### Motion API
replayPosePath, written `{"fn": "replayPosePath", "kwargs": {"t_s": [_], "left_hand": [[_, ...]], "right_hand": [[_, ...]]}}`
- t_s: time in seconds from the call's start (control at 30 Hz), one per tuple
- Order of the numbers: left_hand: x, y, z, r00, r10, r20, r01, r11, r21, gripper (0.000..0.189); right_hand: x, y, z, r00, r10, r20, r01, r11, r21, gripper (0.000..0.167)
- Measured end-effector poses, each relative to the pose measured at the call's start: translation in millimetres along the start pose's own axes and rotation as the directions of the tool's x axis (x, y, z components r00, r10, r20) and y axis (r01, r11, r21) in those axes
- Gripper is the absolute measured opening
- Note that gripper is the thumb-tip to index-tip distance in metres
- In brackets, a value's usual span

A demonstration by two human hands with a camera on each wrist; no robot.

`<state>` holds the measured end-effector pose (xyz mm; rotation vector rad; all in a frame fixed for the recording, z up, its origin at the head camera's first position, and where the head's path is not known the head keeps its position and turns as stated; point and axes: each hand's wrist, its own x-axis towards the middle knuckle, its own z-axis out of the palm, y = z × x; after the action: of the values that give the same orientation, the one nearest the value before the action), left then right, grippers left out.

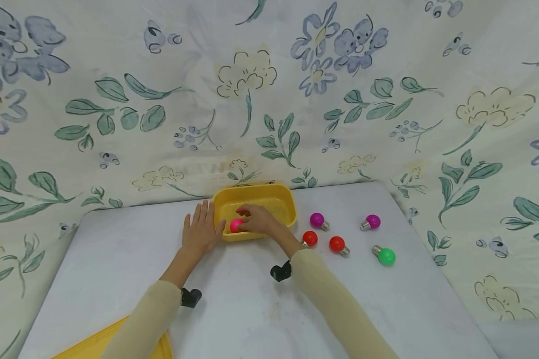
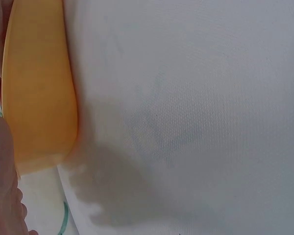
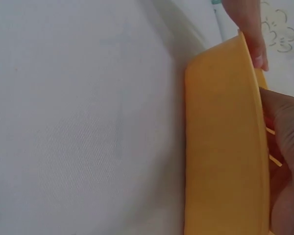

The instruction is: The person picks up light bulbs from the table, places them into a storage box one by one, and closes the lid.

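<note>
A yellow plastic bin (image 1: 288, 227) stands at the far edge of the white table. Its left end is steadied by my left hand (image 1: 200, 232), fingers straight and spread, thumb over the rim. My right hand (image 1: 261, 220) reaches down inside with curled fingers, its thumb against a pink bulb (image 1: 236, 226) near the front left corner. The bulb's base is hidden by that hand. From the right wrist, the bin's wall (image 3: 220, 142) covers part of the right fingers. The left wrist view shows the bin's outer side (image 2: 41, 93) beside the left hand (image 2: 2, 186).
Right of the bin lie a purple bulb (image 1: 317, 220), two red bulbs (image 1: 337, 244), another purple bulb (image 1: 373, 222) and a green bulb (image 1: 387, 257). A yellow tray (image 1: 103, 344) sits at the near left, partly under the left sleeve. Flowered cloth (image 1: 251, 119) hangs behind the table.
</note>
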<state>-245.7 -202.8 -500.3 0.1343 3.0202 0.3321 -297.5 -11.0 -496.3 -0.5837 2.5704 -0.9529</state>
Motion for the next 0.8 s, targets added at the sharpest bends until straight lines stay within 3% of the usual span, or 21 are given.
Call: {"fn": "replayPosePath", "kwargs": {"t_s": [0.23, 0.5, 0.8], "left_hand": [[-0.8, 1.0, -0.6, 1.000, -0.003, -0.011, 0.003, 1.000, -0.002, 0.074], [-0.3, 1.3, -0.4, 1.000, 0.003, -0.022, -0.003, 1.000, 0.010, 0.074], [0.5, -0.2, 0.2, 1.000, 0.005, -0.018, -0.005, 1.000, 0.001, 0.074]], "right_hand": [[-9.2, 1.8, -8.8, 0.997, -0.047, -0.055, 0.050, 0.997, 0.054, 0.045], [-30.3, 14.9, -27.0, 0.968, -0.185, -0.167, 0.212, 0.963, 0.164, 0.042], [-76.5, 35.4, -52.6, 0.951, -0.155, -0.268, 0.224, 0.942, 0.250, 0.041]]}}
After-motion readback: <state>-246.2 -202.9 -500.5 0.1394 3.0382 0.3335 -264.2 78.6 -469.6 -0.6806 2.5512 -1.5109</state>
